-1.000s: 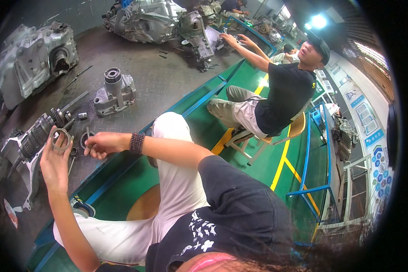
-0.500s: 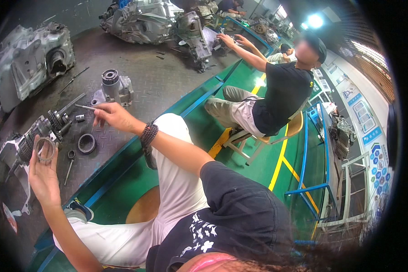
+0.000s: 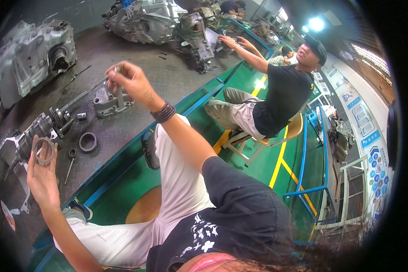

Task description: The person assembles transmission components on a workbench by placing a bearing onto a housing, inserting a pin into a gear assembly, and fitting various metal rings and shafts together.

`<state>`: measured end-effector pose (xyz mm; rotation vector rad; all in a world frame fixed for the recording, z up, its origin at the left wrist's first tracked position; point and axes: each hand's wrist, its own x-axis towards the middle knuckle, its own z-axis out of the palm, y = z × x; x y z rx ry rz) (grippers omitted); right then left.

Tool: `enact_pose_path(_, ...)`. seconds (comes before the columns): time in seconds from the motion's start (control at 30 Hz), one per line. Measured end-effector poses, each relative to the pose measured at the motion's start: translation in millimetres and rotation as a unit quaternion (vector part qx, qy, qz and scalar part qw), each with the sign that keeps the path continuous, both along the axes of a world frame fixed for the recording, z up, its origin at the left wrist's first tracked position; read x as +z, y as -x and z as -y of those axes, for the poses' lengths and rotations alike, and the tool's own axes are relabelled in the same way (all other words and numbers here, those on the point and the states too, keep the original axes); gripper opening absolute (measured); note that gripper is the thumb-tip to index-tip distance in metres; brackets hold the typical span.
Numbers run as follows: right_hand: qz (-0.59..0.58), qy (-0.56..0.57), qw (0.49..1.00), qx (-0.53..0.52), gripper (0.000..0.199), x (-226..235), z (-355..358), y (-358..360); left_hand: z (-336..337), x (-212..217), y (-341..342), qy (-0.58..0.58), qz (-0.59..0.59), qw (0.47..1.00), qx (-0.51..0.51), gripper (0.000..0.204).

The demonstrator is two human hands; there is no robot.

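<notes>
My left hand is raised with a toothed metal ring held upright between thumb and fingers. My right hand is closed on a thin metal rod, whose bright end shows at the fingertips; its exact kind I cannot make out. Below the right hand stands a small silver housing, partly hidden by the fingers. Beyond the left hand lies a gear shaft with several gears. A dark ring with inner teeth, a short metal sleeve and a ratchet-like tool lie nearby.
A large gearbox casing stands at the far left, a thin rod beside it. More casings sit at the back of the bench. To the right a co-worker sits with arms over the bench, beside its blue frame edge.
My right hand has lifted away from the bench and moved up and right, over the small housing, with the rod in it. My left hand holds the ring almost where it was.
</notes>
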<state>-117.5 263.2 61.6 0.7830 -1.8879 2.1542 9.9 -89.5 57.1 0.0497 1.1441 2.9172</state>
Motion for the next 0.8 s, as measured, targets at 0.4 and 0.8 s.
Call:
enact_pose_path(0.4,-0.089,-0.109,0.959,-0.247,0.028,51,-34,64,-10,2,0,0.024,0.011,1.000,0.012,0.044)
enact_pose_path(0.8,-0.082,-0.098,0.968,-0.215,0.023,17,-19,73,-11,-2,-1,0.049,0.021,0.999,0.007,0.046)
